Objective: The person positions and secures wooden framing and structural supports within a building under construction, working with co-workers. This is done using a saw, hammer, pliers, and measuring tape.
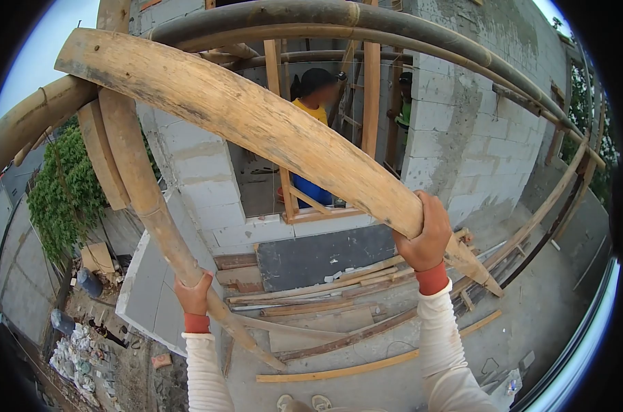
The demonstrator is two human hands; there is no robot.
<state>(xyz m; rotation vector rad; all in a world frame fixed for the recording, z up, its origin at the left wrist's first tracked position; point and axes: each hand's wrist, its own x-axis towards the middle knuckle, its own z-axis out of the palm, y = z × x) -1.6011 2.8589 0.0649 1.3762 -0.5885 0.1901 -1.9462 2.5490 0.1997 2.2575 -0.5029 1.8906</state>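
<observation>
My right hand point(427, 232) is wrapped round the near end of a thick, weathered wooden plank point(256, 130). The plank slants up to the left, and its far end lies over a crossing of poles. My left hand point(193, 295) grips an upright wooden pole point(150, 206) low down, at the left. Both sleeves are white with red cuffs. Across the top runs a dark bamboo pole point(277, 20), above the plank.
Behind a window opening in the grey block wall point(483, 151) are a person in yellow point(311, 110) and another in green point(403, 113). Loose boards point(339, 374) and a dark panel point(325, 254) lie below. Rubble bags point(81, 353) sit far down left, beside a leafy tree point(64, 185).
</observation>
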